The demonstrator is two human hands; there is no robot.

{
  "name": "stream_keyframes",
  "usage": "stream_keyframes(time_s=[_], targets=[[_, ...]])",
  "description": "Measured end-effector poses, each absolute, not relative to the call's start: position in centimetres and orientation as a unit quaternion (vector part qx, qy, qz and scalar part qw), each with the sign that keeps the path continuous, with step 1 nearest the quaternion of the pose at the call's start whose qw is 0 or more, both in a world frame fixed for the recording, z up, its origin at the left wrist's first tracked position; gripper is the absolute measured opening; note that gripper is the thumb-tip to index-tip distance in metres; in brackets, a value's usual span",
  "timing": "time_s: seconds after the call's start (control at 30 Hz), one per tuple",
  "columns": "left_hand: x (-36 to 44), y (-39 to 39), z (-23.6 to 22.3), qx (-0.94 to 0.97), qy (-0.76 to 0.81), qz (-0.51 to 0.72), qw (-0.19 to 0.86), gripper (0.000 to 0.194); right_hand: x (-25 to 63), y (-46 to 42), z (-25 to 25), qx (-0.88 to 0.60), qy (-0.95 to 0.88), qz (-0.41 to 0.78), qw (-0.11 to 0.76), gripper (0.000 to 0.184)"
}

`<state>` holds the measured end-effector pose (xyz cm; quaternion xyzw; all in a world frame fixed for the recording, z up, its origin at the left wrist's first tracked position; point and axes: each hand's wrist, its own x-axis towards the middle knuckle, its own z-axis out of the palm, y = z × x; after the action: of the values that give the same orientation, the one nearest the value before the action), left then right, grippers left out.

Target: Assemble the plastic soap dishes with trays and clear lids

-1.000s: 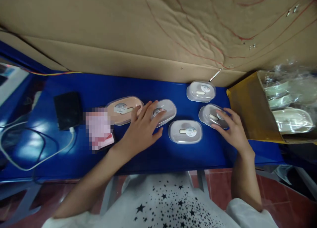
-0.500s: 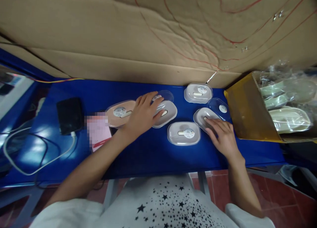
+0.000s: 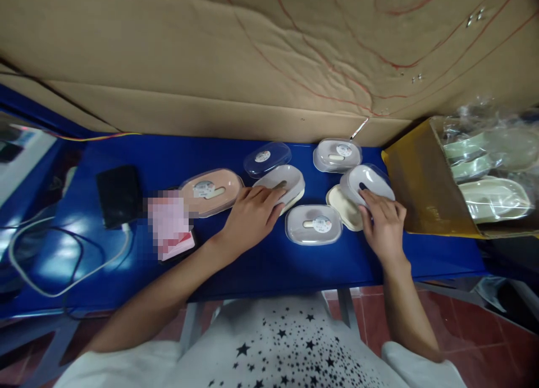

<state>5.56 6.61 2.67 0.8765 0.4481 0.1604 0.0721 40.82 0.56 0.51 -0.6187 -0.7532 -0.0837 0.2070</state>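
Note:
My left hand (image 3: pixel 255 211) grips a grey oval lid (image 3: pixel 290 177) near its centre slot, with the thumb at the near edge. That lid sits tilted, and a cream base (image 3: pixel 296 200) peeks out beneath it. Between the fingers of my right hand (image 3: pixel 383 219) is a second grey oval lid (image 3: pixel 351 177), held by its slot. It is shifted off a cream oval base (image 3: pixel 353 215) lying on the blue table (image 3: pixel 236 270). A clear cover with a round sticker (image 3: pixel 273 158) lies behind my left hand.
Closed grey boxes stand between my hands (image 3: pixel 295 231) and at the back (image 3: pixel 326 152). A peach box (image 3: pixel 221 180) is left of them, near a pink card (image 3: pixel 181 245) and a cabled black device (image 3: pixel 118 197). A cardboard box (image 3: pixel 421 191) holds wrapped green pieces.
My right hand has moved its grey lid up and right, uncovering the cream base. My left hand has come down onto the other grey lid, which now tilts. The clear cover behind it has shifted left.

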Motion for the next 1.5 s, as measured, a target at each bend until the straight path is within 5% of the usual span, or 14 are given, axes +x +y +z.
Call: stream_keyframes(time_s=[0.13,0.33,0.57,0.83,1.07,1.23,1.5], targets=[[6.7,8.4,2.8,0.874,0.453,0.165,0.058,0.034,40.2,1.4,1.0,-0.626,-0.742,-0.101,0.217,0.045],[8.7,10.9,3.0,0.888,0.420,0.169,0.087,0.040,35.2,-1.0,2.6,-0.433,-0.885,0.075,0.154,0.065],[-1.2,8.2,4.1,0.849,0.500,0.170,0.029,0.050,35.4,-0.5,2.5,-0.444,-0.862,0.107,0.218,0.067],[-7.4,10.0,3.2,0.811,0.538,0.168,0.154,0.058,34.7,0.6,3.0,-0.517,-0.795,-0.062,0.312,0.066],[-5.0,8.8,2.6,0.841,0.516,0.163,-0.002,0.038,32.3,-3.3,2.1,-0.444,-0.881,0.072,0.149,0.065],[-4.1,5.8,1.6,0.868,0.484,0.105,0.025,0.042,31.8,-3.5,1.9,-0.445,-0.873,0.089,0.179,0.061],[-3.4,6.3,1.7,0.845,0.496,0.186,0.077,0.037,33.3,-0.9,3.9,-0.469,-0.850,0.024,0.239,0.058]])
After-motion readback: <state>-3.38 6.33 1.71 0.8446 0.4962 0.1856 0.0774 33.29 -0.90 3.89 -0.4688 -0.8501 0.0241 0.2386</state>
